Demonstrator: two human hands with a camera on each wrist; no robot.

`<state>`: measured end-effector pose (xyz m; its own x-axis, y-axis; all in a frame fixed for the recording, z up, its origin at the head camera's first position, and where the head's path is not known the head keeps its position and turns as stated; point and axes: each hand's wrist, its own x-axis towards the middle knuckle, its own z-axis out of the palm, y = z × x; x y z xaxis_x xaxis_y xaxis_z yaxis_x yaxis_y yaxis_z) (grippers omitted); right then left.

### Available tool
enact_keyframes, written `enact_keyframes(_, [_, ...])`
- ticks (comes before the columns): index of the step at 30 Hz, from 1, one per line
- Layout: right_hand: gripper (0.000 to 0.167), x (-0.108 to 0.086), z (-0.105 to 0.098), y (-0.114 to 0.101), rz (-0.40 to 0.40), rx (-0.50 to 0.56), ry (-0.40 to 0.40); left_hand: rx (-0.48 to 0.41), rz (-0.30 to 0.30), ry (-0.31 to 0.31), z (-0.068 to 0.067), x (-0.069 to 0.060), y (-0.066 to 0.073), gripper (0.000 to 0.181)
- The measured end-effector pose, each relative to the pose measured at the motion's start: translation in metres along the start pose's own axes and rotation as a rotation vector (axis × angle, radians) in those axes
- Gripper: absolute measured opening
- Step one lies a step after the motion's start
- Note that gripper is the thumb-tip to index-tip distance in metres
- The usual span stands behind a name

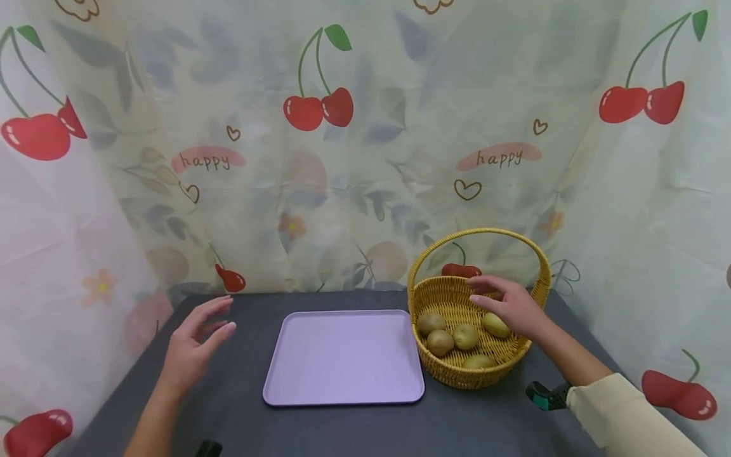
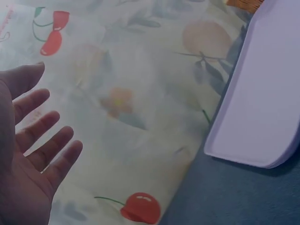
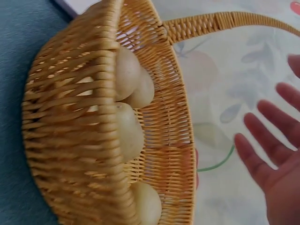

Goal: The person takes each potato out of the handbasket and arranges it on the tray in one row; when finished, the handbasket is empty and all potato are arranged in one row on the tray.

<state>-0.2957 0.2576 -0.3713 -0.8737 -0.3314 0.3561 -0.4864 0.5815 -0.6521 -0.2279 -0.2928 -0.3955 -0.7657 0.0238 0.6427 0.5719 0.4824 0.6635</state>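
Wicker basket (image 1: 457,377) x1 w/ 5 potatoes (image 1: 465,337); 1 tray (image 1: 345,358); 2 hands (image 1: 191,348) (image 1: 514,309) half-spread, empty.

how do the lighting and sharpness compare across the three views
Head view: bright, even light, tray and basket fairly crisp; left wrist view: dimmer, left hand shaded, curtain print soft; right wrist view: also dim, right hand soft-edged, basket weave readable.

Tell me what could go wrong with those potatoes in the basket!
The right hand is close to the basket and its tall handle, so a bump might tip it. The potatoes look roundish, so a dropped one could roll off the shallow tray beside the basket.
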Motion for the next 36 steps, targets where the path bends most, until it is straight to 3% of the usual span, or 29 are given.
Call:
enact_keyframes(6, [0.040,0.023,0.006,0.010,0.086,0.069,-0.192,-0.022,-0.123,-0.025,0.018,-0.009,-0.017,0.041])
enact_keyframes(10, [0.040,0.035,0.015,0.016,0.130,0.056,-0.268,-0.012,-0.275,-0.037,0.032,-0.016,-0.028,0.043])
enact_keyframes(14, [0.041,0.046,0.025,0.023,0.209,0.105,-0.326,-0.038,-0.443,-0.115,0.043,-0.019,-0.039,0.054])
enact_keyframes(17, [0.045,0.051,0.032,0.026,0.288,0.168,-0.379,-0.058,-0.531,-0.169,0.052,-0.021,-0.046,0.063])
enact_keyframes(20, [0.049,0.056,0.039,0.028,0.339,0.206,-0.419,-0.061,-0.557,-0.183,0.059,-0.024,-0.052,0.064])
enact_keyframes(26, [0.047,0.068,0.055,0.035,0.339,0.165,-0.456,-0.108,-0.552,-0.202,0.067,-0.032,-0.063,0.062])
enact_keyframes(32, [0.043,0.074,0.065,0.045,0.353,0.155,-0.528,-0.170,-0.579,-0.282,0.071,-0.036,-0.072,0.068])
enact_keyframes(36, [0.041,0.076,0.073,0.045,0.333,0.143,-0.548,-0.184,-0.593,-0.371,0.068,-0.039,-0.076,0.073])
